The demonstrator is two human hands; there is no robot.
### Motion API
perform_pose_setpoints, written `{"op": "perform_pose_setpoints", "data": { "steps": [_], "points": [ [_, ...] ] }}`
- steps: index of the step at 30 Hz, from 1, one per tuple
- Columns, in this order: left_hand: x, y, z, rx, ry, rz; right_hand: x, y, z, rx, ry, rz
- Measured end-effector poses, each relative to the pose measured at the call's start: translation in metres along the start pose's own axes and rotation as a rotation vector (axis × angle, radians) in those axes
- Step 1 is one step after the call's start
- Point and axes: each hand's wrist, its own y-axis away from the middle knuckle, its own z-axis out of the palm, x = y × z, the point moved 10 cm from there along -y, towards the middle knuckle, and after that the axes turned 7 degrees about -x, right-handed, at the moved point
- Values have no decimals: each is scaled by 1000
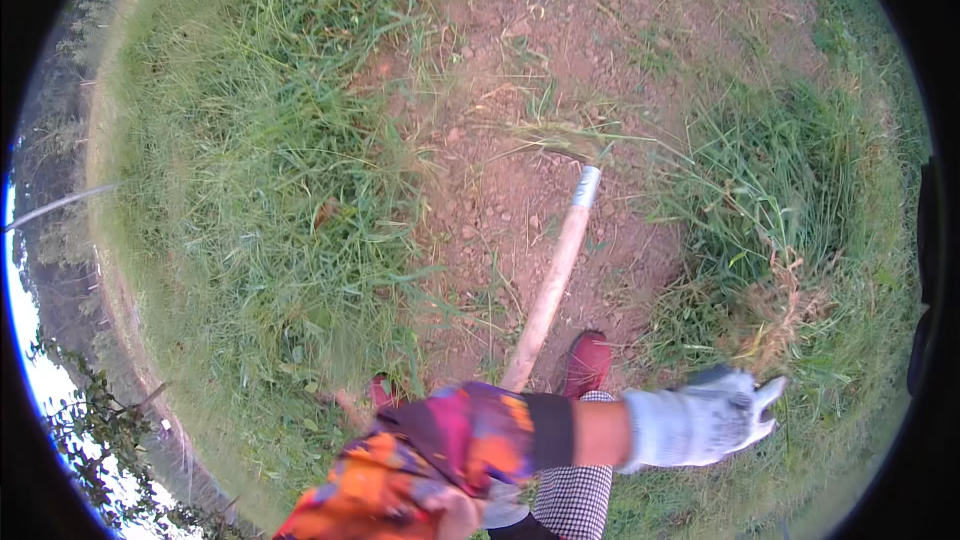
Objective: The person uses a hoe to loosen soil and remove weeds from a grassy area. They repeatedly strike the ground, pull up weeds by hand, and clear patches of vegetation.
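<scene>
My left arm, in a colourful sleeve with a black cuff, crosses in front of me to the right. On its end my left hand [715, 418], in a whitish work glove, has its fingers apart and nothing between them. Just beyond it is a blurred clump of uprooted grass [783, 315] with brown roots. A hoe [552, 285] with a wooden handle and pale collar slants from the soil toward me; grass hides most of its head. Its handle passes behind my left sleeve. My right hand [507, 508], mostly hidden there, shows as a grey gloved patch against the handle.
Bare reddish soil [480, 230] runs ahead between tall grass [270, 190] on the left and more grass [790, 160] on the right. My red shoes [587, 362] stand on the soil near the hoe. Trees [80, 430] line the far left edge.
</scene>
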Motion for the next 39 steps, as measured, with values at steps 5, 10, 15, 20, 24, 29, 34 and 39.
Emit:
{"op": "perform_pose_setpoints", "data": {
  "steps": [5, 10, 15, 20, 24, 29, 34, 39],
  "points": [
    [-120, 144, -28, 68, 313, -379, -22, 6, -22, 121, 182, -126],
    [-178, 348, -27, 951, 1206, -751, -10, 8, 7, 107, 159, -18],
    [-204, 465, 71, 845, 256, -1498, -16, 4, 6, 114, 139, -99],
    [-229, 390, 171, -694, -305, -1094, -6, 1, 17, 100, 224, -38],
    [-269, 451, 229, -793, -429, -1031, -3, -2, 5, 122, 227, -69],
    [-277, 504, 156, -661, -372, -1467, 4, -3, 6, 133, 206, -31],
    [-278, 540, 166, -686, -187, -1723, 0, -2, 13, 102, 291, -19],
    [-297, 574, 177, -603, -230, -1805, 4, 0, 14, 93, 262, -23]
  ]
}}
